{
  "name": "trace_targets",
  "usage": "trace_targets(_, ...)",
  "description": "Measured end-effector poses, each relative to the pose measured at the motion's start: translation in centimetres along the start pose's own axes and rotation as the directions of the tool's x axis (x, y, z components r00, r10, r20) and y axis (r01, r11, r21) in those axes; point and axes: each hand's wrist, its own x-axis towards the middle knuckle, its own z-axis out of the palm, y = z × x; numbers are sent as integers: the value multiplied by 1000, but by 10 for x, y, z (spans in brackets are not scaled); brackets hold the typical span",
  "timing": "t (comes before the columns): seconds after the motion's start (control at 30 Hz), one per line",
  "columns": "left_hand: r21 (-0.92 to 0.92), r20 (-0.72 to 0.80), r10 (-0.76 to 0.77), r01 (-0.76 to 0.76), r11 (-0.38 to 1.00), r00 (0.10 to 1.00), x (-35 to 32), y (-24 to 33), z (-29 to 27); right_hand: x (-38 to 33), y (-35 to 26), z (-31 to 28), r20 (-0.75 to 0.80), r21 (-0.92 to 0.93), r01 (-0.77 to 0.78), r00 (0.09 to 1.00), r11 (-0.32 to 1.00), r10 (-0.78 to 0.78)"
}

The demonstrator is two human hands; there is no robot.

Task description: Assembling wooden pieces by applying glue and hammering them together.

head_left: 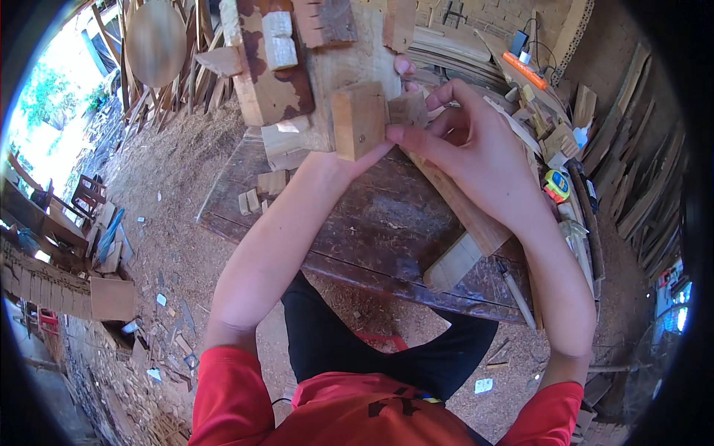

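A pale wooden piece [323, 85] with several blocks fixed to it is held up over the dark workbench [349, 238]. My left hand [370, 157] grips it from underneath; the wood hides most of that hand, with fingertips showing at its right edge. One upright block [361, 119] on its near end has a small round metal spot. At its right side, my right hand [487, 145] pinches a small wooden block [407, 109] between thumb and fingers, touching or very close to the larger piece. A reddish-brown patched board [279, 93] forms the left part.
Small wood offcuts [272, 182] lie on the bench's left. A long wooden bar [461, 201] and a pen-like tool [517, 293] lie under my right forearm. A yellow-green tape measure [556, 184] and an orange power strip [525, 70] are at the right. Boards lean along the walls.
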Motion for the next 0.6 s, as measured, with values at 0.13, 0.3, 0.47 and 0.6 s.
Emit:
trace_targets(0.13,9,-23,45,-45,999,999,3,0,-9,3,5,4,-10,53,125,992,991,-125)
trace_targets(0.3,227,1,126,-123,966,992,-2,-2,1,2,13,5,-56,75,218,975,973,-215)
trace_targets(0.47,475,-52,137,-96,875,989,-5,2,0,2,13,3,-77,38,283,957,958,-280)
trace_targets(0.6,42,141,49,-55,998,989,-3,1,-5,2,14,4,-103,-31,374,921,927,-375)
